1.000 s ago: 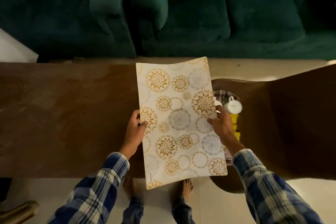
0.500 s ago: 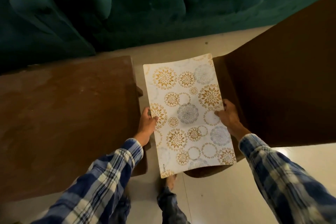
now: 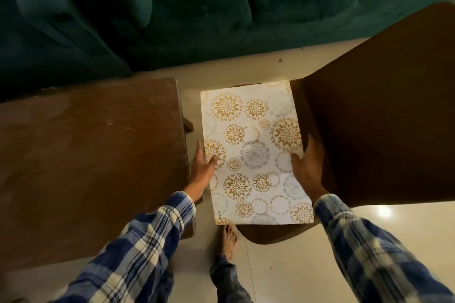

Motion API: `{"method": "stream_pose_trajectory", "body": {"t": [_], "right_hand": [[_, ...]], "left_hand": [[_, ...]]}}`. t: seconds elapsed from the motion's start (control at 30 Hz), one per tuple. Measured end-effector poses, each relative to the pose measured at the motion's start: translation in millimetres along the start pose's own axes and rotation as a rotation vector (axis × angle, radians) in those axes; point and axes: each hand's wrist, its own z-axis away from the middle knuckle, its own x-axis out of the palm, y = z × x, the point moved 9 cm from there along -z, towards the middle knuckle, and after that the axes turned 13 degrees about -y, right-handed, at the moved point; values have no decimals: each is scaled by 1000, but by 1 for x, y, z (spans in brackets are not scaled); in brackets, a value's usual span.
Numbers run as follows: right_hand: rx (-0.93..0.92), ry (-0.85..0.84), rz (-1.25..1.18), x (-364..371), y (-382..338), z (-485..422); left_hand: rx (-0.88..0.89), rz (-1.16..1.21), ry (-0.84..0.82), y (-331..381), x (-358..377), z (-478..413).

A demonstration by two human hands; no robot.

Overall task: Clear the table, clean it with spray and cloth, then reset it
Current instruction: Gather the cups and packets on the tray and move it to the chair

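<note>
Nearest, a bare foot stands on the pale floor between two checked sleeves. Just beyond, the left hand lies at the left edge of the patterned placemat and the right hand at its right edge. Each is spread, fingers straight, thumb resting on the mat's face. Whether any finger is tucked beneath is hidden. The placemat lies lengthwise over the seat of a brown chair, beside the bench and off it. Whether it rests on the seat or hangs just above it I cannot tell. The bench top shows pale smears. Farthest is a green sofa. My reading: clearing is under way or nearly done, since the mat is off the bench. No spray or cloth is in view, so cleaning and resetting look still to come.
</note>
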Motion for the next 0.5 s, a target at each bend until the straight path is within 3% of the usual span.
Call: {"method": "stream_pose_trajectory", "body": {"t": [0.13,0.33,0.5], "right_hand": [[-207,78,224,17,-50,42],[-470,-178,311,113,-141,106],[-653,-361,400,199,-233,184]], "left_hand": [[100,-212,3,17,-13,24],[194,-548,213,28,-90,96],[216,-596,390,-1,-197,179]]}}
